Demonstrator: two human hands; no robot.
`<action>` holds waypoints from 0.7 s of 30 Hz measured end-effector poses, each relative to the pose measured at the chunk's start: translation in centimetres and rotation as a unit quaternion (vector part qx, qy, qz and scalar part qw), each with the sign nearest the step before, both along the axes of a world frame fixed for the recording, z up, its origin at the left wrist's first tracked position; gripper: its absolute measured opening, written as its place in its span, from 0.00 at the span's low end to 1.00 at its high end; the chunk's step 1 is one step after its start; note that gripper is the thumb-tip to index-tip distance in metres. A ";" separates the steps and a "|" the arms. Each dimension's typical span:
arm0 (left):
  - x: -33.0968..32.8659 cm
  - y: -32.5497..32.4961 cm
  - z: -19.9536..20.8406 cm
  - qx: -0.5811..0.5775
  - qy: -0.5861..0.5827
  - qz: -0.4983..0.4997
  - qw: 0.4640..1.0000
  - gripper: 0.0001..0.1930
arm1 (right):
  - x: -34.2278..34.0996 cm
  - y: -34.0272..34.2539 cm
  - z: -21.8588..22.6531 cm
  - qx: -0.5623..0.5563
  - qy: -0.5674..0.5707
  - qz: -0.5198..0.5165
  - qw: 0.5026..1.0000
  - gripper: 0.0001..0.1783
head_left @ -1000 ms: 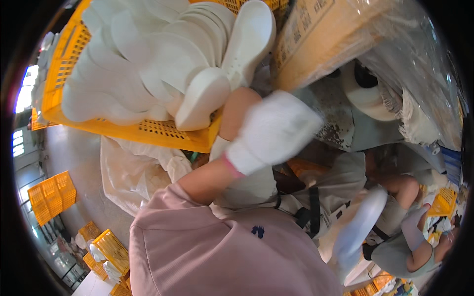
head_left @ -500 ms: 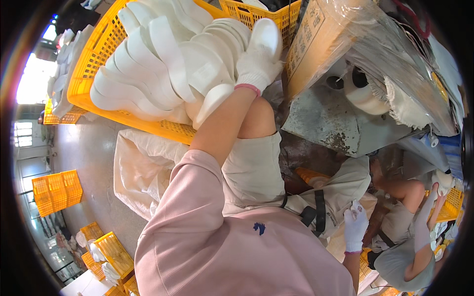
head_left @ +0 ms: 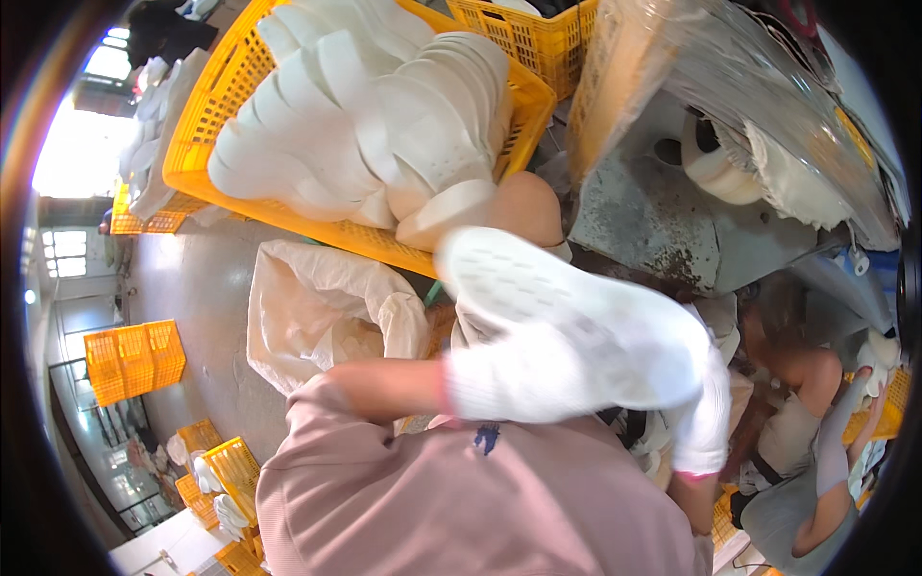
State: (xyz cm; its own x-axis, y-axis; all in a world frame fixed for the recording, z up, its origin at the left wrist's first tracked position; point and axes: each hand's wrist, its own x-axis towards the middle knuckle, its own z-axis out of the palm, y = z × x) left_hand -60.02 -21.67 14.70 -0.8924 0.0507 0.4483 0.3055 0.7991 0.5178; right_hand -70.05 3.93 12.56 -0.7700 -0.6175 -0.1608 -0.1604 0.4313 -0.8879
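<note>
A white shoe sole (head_left: 567,302) with a slotted tread pattern lies across the front of my chest, slightly blurred by motion. My left hand (head_left: 523,379), in a white knitted glove with a pink cuff edge, is closed on its near side. At the sole's right end is my right hand (head_left: 706,422), gloved the same way. It meets or overlaps that end; its fingers are hidden and smeared. Beyond my knees, a yellow plastic crate (head_left: 298,213) is heaped with nested white soles (head_left: 336,115). One more sole (head_left: 447,213) leans over the crate's near edge, beside my bare knee.
An open whitish sack (head_left: 279,307) stands below the crate. At right are a stained grey metal plate (head_left: 643,226) and a plastic-wrapped cardboard box (head_left: 615,86). Stacked yellow crates (head_left: 134,363) stand at left. A co-worker in grey (head_left: 797,499) sits at far right.
My left hand has drawn back from the crate toward my chest, bringing the white sole with it. My right hand has risen slightly and now meets the sole's right end. The view has shifted.
</note>
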 end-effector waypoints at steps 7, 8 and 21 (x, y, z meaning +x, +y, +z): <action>-9.4 6.1 -9.3 0.430 -0.130 -0.080 0.890 0.27 | 2.0 7.2 2.9 -0.073 -0.060 -0.467 0.879 0.20; -11.1 7.3 -9.4 0.736 -0.256 -0.092 0.620 0.25 | 3.1 7.2 2.8 0.080 0.032 -0.394 0.915 0.18; -30.8 8.2 -15.9 0.744 -0.238 -0.052 0.622 0.15 | -13.3 -1.0 1.2 -0.033 0.189 -0.216 0.957 0.14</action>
State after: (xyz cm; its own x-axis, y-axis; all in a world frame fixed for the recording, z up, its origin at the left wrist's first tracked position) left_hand -90.81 -13.42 -1.24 -0.9686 -0.0367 -0.2460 -0.1549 -0.6847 0.7121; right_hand -83.32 2.96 13.76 -0.9515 -0.2267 0.2081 -0.2945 0.4752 -0.8291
